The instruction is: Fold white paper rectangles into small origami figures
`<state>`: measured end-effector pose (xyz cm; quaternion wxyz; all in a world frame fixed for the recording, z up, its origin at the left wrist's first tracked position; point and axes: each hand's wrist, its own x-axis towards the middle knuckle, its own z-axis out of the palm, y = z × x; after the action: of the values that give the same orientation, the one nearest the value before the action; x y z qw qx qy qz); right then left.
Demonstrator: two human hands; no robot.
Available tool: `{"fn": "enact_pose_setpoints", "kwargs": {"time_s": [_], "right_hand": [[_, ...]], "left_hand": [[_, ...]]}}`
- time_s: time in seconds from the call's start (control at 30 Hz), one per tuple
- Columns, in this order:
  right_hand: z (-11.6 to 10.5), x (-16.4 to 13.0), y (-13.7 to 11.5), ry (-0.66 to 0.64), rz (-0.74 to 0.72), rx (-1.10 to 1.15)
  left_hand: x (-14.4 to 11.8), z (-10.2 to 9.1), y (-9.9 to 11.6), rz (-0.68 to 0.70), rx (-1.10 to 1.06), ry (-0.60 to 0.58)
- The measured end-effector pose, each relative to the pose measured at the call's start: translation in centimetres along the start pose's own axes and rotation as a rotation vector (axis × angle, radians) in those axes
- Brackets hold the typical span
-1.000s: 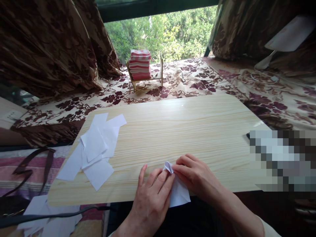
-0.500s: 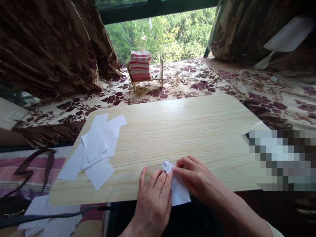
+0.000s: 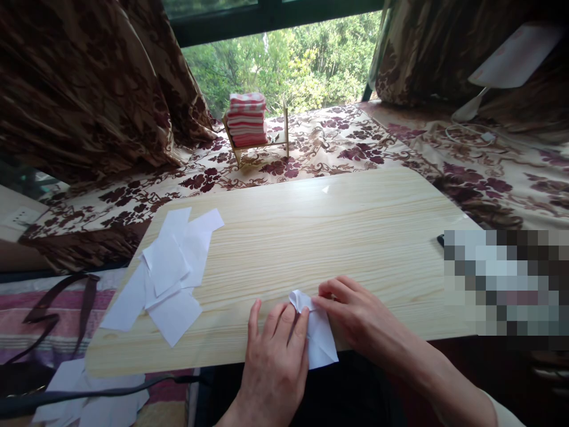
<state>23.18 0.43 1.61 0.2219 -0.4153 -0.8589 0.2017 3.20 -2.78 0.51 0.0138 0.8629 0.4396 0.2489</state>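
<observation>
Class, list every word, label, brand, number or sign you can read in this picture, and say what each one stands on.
None can be read.
The paper between the left hand and right hand is blank white.
The loose sheets on the board are blank too.
A pixelated patch at the right hides whatever lies there.

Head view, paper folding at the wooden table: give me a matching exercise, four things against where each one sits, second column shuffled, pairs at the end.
Things:
1. folded white paper
2. loose white paper sheets
3. stack of red and white cloths
4. white cable

Places:
A. on a small wooden rack by the window
B. at the near table edge, under the fingertips of the left hand and right hand
C. far right, on the floral cloth
D. spread over the table's left end

Pairs: 1-B, 2-D, 3-A, 4-C
</observation>
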Motion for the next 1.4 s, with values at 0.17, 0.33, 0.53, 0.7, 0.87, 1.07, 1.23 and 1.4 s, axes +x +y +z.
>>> {"fn": "enact_pose_setpoints", "kwargs": {"time_s": [0.17, 0.33, 0.53, 0.7, 0.87, 1.07, 1.23, 1.4], "right_hand": [[-0.2, 0.1, -0.1, 0.093, 0.014, -0.025], [0.6, 0.3, -0.4, 0.161, 0.050, -0.084], [0.4, 1.0, -0.7, 0.052, 0.041, -0.130], [-0.1, 1.2, -0.6, -0.077, 0.012, -0.204], [-0.1, 1.7, -1.1, -0.095, -0.037, -0.366], [0.3, 3.2, -2.1, -0.113, -0.079, -0.522], [-0.1, 3.6, -0.8, -0.113, -0.122, -0.512], [-0.9, 1.8, 0.8, -0.054, -0.146, -0.414]], "left_hand": [[0.1, -0.3, -0.2, -0.003, -0.008, -0.025], [0.3, -0.4, -0.4, 0.030, 0.003, -0.037], [0.3, -0.6, -0.7, 0.035, 0.008, -0.078], [0.0, -0.3, -0.9, 0.042, -0.005, -0.053], [-0.3, 0.1, -1.4, 0.075, -0.016, -0.019], [-0.2, -0.1, -1.6, 0.088, -0.025, -0.018], [-0.1, -0.1, -1.6, 0.080, -0.021, -0.024], [-0.2, -0.2, -1.5, 0.084, -0.011, -0.015]]}}
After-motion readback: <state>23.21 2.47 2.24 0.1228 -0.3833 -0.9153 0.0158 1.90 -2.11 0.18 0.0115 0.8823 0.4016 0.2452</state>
